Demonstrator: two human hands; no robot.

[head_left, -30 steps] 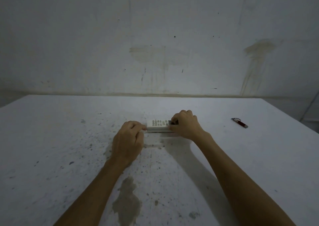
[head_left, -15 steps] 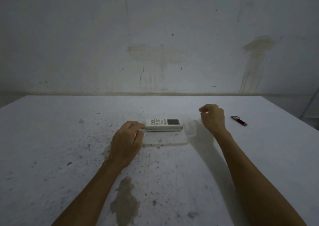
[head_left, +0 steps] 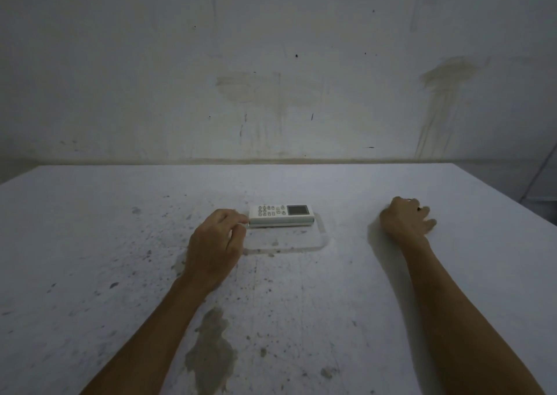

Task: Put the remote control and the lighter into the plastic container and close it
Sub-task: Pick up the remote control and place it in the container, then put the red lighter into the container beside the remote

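Two bare arms reach out over the white, spotty bench (head_left: 90, 244). The left hand (head_left: 214, 241) rests at the left end of the clear plastic container (head_left: 319, 244). Its fingers (head_left: 238, 224) are curled and pinch the container's edge, most likely to keep the light box from sliding. Just past those fingers lies the white remote control (head_left: 281, 214), flat, buttons up, along the far side of the container. So it seems that job is done. The near part of the container is bare, which leaves room for one more small thing. No lid can be made out. Well off to the right, the right hand (head_left: 407, 223) sits low on the bench with its fingers (head_left: 426, 217) bent down over something small. A tiny dark bit peeks out between them. It is probably the lighter (head_left: 418, 208), but I cannot tell if the fingers have hold of it yet. Behind it all is a stained wall (head_left: 271, 63).
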